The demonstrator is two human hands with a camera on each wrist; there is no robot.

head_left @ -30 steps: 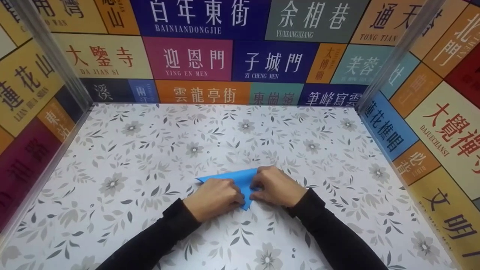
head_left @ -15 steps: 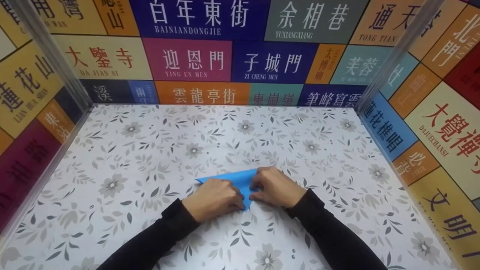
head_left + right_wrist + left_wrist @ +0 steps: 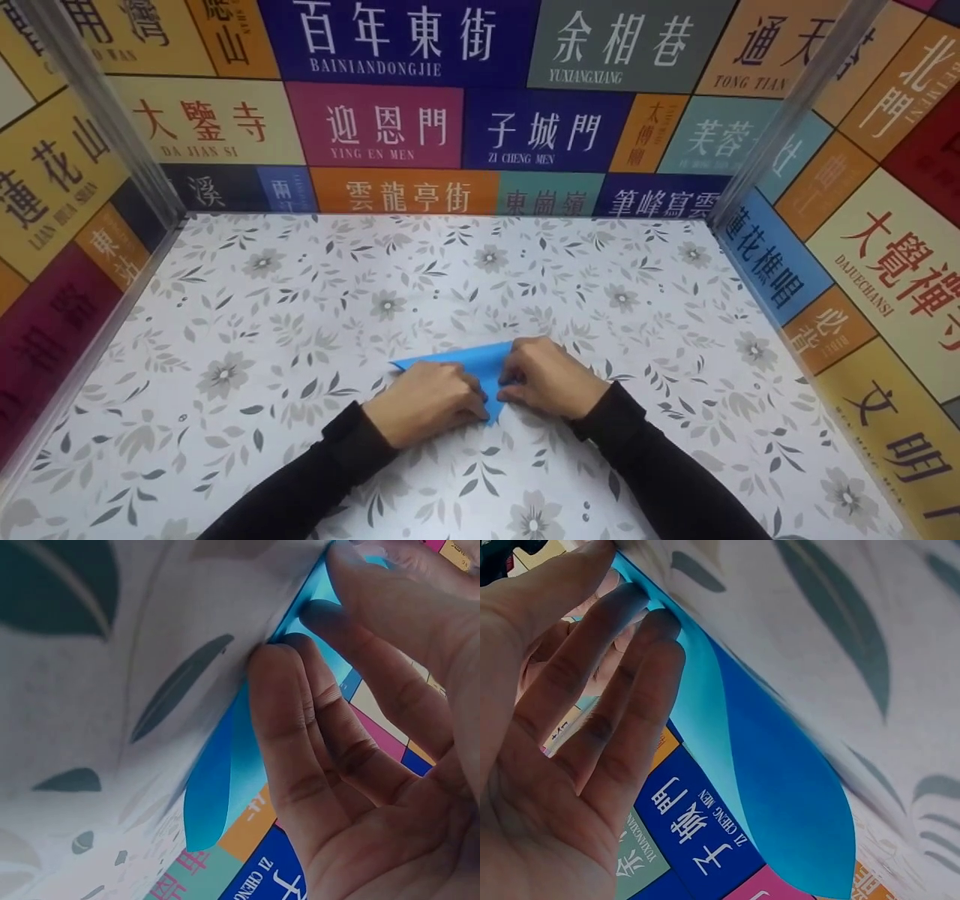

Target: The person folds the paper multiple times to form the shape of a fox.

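Fingers (image 3: 649, 690) of the left hand (image 3: 427, 401) are bent and close together, the tips and thumb holding the blue sheet (image 3: 486, 361). The right hand (image 3: 555, 379) grips the same sheet, bent fingers opposite the thumb. Both wrists extend from black sleeves (image 3: 315, 465). The sheet is located between and beneath the hands: one point faces the person, one corner projects past the left hand. Its left end appears curved. The floral tabletop (image 3: 337, 300) supports the sheet. Beyond it, the back wall (image 3: 375, 124) carries coloured, lettered blocks.
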